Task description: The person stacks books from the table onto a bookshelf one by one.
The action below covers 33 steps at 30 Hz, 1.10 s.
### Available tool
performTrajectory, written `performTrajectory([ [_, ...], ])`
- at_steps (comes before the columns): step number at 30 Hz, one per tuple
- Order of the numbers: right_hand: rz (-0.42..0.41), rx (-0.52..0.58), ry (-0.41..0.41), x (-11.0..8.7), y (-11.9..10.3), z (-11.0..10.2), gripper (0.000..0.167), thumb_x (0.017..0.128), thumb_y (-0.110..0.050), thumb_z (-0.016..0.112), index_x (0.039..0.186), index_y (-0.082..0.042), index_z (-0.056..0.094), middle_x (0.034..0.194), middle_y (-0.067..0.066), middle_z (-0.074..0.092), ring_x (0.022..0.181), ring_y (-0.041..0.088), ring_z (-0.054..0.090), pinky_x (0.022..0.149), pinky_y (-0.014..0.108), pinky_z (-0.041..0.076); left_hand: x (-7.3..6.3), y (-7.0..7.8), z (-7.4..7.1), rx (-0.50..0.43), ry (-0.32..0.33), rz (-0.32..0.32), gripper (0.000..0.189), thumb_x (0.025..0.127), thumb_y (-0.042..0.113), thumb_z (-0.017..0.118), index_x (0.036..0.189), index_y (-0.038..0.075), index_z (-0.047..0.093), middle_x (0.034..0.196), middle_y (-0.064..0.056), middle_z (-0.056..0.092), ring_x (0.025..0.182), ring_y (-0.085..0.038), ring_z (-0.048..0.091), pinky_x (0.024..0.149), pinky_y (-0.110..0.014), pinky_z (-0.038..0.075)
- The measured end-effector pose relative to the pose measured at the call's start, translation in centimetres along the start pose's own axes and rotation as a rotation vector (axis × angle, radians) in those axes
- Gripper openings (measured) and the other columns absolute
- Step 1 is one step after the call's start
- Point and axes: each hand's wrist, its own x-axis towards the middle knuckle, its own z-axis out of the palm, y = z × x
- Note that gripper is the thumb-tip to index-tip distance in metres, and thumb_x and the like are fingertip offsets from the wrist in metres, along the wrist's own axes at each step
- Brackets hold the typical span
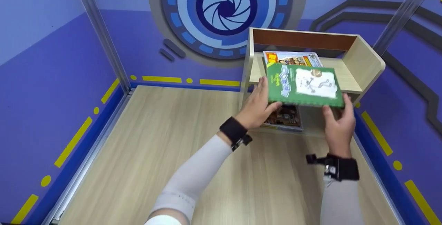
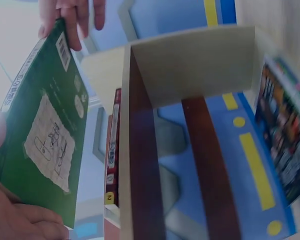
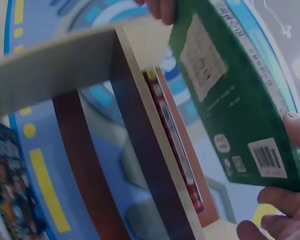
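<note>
A green book (image 1: 304, 85) with a white drawing on its cover is held in the air in front of the small wooden shelf (image 1: 371, 59). My left hand (image 1: 255, 109) grips its left edge, thumb at the near side. At the other end, my right hand (image 1: 340, 128) holds the right edge between thumb and fingers. Both wrist views show the underside of the green book (image 2: 45, 125), with a barcode and a pale sketch. Behind it, a colourful book (image 1: 293, 59) lies on the upper shelf, partly hidden by the green one.
On the lower level lies a dark-covered book (image 1: 285, 119), partly covered by my left hand and the green book. The shelf stands at the back right of the wooden tabletop (image 1: 165, 142). Blue and purple panels (image 1: 51, 90) enclose the table.
</note>
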Motion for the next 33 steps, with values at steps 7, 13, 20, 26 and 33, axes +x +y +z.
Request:
performTrajectory([
  [7, -0.015, 0.003, -0.041, 7.9, -1.5, -0.4, 0.068, 0.105, -0.017, 0.059, 0.164, -0.01, 0.026, 0.17, 0.009, 0.025, 0.154, 0.013, 0.025, 0.124, 0.027, 0.026, 6.8, 0.6, -0.1, 0.094, -0.023, -0.092, 0.092, 0.107, 0.053, 0.042, 0.162, -0.002, -0.006, 0.171, -0.017, -0.005, 0.158, -0.017, -0.006, 0.126, -0.027, -0.002],
  [13, 0.042, 0.05, -0.083, 12.8, -2.3, -0.2, 0.067, 0.105, -0.018, 0.058, 0.163, -0.009, 0.026, 0.169, 0.012, 0.027, 0.154, 0.015, 0.025, 0.123, 0.026, 0.026, 11.2, 0.5, -0.7, 0.161, -0.07, -0.135, 0.09, 0.108, 0.053, 0.041, 0.163, -0.001, -0.005, 0.173, -0.017, -0.002, 0.16, -0.022, -0.001, 0.129, -0.033, 0.006],
  [20, 0.204, -0.298, -0.025, 12.4, 0.2, 1.3, 0.082, 0.1, -0.044, 0.061, 0.165, -0.013, 0.023, 0.17, 0.008, 0.027, 0.156, 0.023, 0.024, 0.127, 0.035, 0.019, 11.5, -1.5, 0.2, 0.265, -0.129, -0.201, 0.085, 0.11, 0.046, 0.041, 0.163, -0.001, -0.004, 0.172, -0.019, -0.005, 0.159, -0.028, -0.005, 0.129, -0.036, 0.004],
  [26, 0.121, -0.321, 0.029, 9.9, 0.2, 2.8, 0.076, 0.102, -0.04, 0.06, 0.165, -0.016, 0.026, 0.169, 0.005, 0.029, 0.156, 0.02, 0.025, 0.127, 0.036, 0.02, 10.4, -1.5, -1.2, 0.251, -0.089, -0.112, 0.082, 0.111, 0.042, 0.044, 0.164, 0.0, -0.001, 0.172, -0.019, -0.004, 0.16, -0.029, -0.005, 0.129, -0.037, 0.003],
  [33, -0.012, -0.342, 0.026, 4.6, 1.7, 3.6, 0.068, 0.102, -0.034, 0.064, 0.161, -0.017, 0.036, 0.168, 0.004, 0.027, 0.157, 0.024, 0.019, 0.128, 0.043, 0.015, 5.3, -1.0, 0.9, 0.222, 0.008, 0.067, 0.086, 0.107, 0.046, 0.049, 0.163, -0.004, 0.007, 0.17, -0.023, 0.004, 0.16, -0.03, 0.004, 0.129, -0.042, 0.008],
])
